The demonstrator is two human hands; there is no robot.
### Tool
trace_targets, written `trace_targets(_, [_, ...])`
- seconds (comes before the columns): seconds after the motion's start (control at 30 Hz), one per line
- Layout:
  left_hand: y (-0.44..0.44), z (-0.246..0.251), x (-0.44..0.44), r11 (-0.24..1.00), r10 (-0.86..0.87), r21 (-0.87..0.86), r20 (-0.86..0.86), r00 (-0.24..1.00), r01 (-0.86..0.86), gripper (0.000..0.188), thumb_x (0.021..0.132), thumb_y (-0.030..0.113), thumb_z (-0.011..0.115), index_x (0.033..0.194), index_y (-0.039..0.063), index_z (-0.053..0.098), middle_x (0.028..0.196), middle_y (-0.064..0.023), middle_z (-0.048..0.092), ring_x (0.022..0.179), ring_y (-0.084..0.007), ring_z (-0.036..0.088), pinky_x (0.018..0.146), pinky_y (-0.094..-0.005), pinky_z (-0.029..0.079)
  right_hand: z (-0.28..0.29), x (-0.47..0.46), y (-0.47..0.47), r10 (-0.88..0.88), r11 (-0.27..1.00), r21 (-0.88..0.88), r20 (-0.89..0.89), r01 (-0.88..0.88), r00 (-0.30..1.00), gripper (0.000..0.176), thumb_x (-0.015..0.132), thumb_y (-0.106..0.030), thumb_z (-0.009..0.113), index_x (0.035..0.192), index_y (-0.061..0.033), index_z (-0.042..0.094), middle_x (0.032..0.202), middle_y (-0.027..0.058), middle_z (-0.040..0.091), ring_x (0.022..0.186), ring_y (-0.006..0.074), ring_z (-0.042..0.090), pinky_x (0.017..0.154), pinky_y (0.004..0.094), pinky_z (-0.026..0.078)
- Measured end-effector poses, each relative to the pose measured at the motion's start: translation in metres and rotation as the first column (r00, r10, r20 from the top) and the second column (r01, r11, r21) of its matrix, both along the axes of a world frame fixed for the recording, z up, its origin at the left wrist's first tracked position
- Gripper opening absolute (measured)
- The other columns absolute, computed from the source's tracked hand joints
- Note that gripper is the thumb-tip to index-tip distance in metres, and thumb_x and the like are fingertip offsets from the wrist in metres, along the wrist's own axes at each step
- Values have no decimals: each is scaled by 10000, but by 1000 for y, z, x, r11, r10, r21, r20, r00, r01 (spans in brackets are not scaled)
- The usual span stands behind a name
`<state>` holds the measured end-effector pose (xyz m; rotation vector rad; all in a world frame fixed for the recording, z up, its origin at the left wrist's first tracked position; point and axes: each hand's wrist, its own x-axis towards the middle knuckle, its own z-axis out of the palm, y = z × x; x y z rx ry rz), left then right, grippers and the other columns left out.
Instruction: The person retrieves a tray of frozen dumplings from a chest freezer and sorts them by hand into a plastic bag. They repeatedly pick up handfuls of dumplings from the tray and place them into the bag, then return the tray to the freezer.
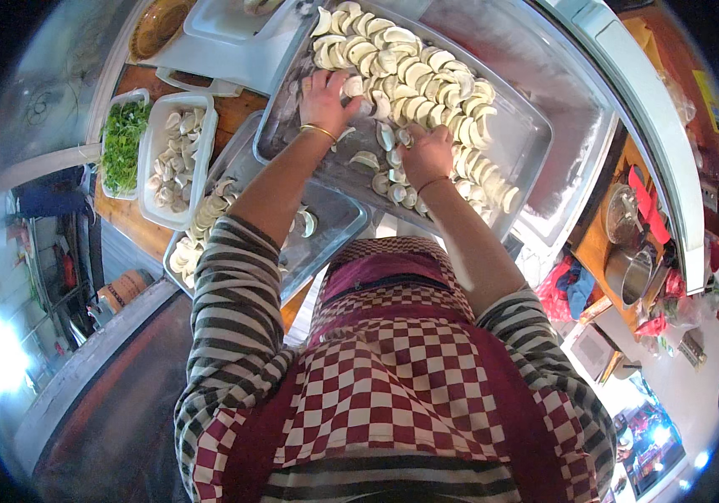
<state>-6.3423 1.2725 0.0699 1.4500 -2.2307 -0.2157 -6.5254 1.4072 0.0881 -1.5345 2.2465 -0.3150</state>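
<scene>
Many crescent dumplings (419, 72) stand in tight curved rows across a metal tray (529, 135), and several others lie looser near its front edge. On the tray's left part, my left hand (323, 104) has a pale dumpling (352, 87) between its thumb and fingers. My right hand (428, 157) reaches among the front rows, its fingertips pinching a small dumpling (404, 137). Single dumplings, such as a flat-lying one (366, 160), rest on the tray between my hands. Parts of the rows are hidden behind my right hand and forearm.
A second metal tray (340, 210) with dumplings sits lower, partly under my left arm. Left of it stand a plastic tub (208, 135) of dumplings and a tub of chopped greens (126, 148). A brown bowl (157, 28) is at upper left; a steel pot (630, 273) stands at right.
</scene>
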Motion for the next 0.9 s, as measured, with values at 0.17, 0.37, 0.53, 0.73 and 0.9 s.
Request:
trace_targets(0.17, [4,-5,3,998,-58,-12,40,997,59,431,759,320,791,1145,182,656,1153,-69,580,1107,-331,545,917,-449,504,1,13,-8,57,998,36,-126,-53,990,428,785,-296,773,1204,-239,709,1203,218,513,1146,411,517,965,455,499])
trace_targets(0.37, [4,-15,9,979,-161,-116,85,983,170,341,825,252,702,1140,153,615,1139,-80,588,1060,-326,579,835,-438,554,-8,21,-13,-71,996,50,-64,74,995,376,767,-295,772,1131,-209,733,1218,250,480,1114,424,532,900,465,535])
trace_targets(0.53, [4,-21,12,976,-179,-106,113,977,191,337,881,250,631,1169,104,539,1112,-121,600,1045,-345,606,818,-451,561,-12,12,-10,-6,996,-94,-24,4,1000,418,758,-295,792,1140,-147,706,1145,259,547,1063,396,570,840,453,546])
trace_targets(0.73, [1,-24,16,996,-60,-67,-52,997,57,322,906,220,600,1170,55,521,1038,-182,646,955,-385,647,786,-495,558,-2,-21,-1,-192,908,110,967,404,168,339,916,-251,681,1159,-28,605,1121,163,671,821,296,689,710,396,575])
trace_targets(0.9, [-4,-25,19,987,158,50,-268,950,-150,288,938,235,572,1146,40,532,877,-254,680,780,-462,662,701,-567,531,18,-15,-13,-267,920,361,865,156,-426,377,969,-318,537,1181,-9,579,1134,166,667,1001,317,671,918,428,552])
